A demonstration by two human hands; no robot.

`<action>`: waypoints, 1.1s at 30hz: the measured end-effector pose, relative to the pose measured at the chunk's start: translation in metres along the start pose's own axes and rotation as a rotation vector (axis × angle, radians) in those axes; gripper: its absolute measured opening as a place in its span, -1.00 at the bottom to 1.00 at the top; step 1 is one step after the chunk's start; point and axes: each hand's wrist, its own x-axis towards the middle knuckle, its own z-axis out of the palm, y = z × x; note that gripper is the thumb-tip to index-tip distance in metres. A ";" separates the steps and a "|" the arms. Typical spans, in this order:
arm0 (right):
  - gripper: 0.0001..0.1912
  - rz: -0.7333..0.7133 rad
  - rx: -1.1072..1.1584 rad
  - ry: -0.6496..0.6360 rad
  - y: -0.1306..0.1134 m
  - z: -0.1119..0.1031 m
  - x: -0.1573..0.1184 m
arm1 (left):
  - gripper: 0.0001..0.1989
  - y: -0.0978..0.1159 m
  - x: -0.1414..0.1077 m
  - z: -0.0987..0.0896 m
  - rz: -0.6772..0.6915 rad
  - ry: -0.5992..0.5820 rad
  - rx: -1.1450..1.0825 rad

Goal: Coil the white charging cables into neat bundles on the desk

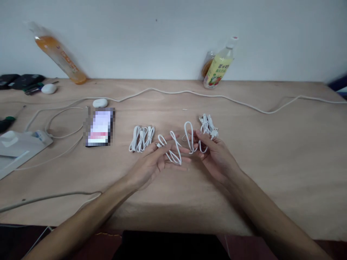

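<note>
Between my two hands, above the wooden table, a loosely looped white cable (176,153) is stretched. My left hand (158,159) pinches one end under its thumb, the other fingers spread beneath the loops. My right hand (213,150) grips the other part between thumb and fingers. Several coiled white cables (141,139) lie side by side just beyond my left hand. Another bunch of coiled white cables (207,124) rests behind my right hand, partly hidden by it.
A phone (99,127) and a white case (100,103) lie left. A long white cable (173,92) crosses the table (284,162). An orange drink bottle (58,54) and a yellow bottle (219,66) lean at the wall. White packaging (16,148) sits far left.
</note>
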 end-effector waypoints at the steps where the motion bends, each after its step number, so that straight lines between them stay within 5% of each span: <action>1: -0.54 0.001 -0.003 0.000 0.000 0.000 0.000 | -0.56 0.000 0.000 0.000 0.004 -0.005 0.016; 15: -0.60 0.006 0.000 -0.009 0.001 -0.001 0.000 | -0.69 -0.001 0.002 -0.001 0.038 -0.042 0.253; 22: -0.53 -0.074 -0.091 -0.010 0.011 0.000 -0.002 | -0.58 -0.004 0.004 -0.003 0.050 -0.051 0.264; 33: -0.52 -0.092 -0.093 -0.188 0.014 0.006 -0.010 | -0.29 -0.006 0.004 -0.003 0.019 -0.049 0.246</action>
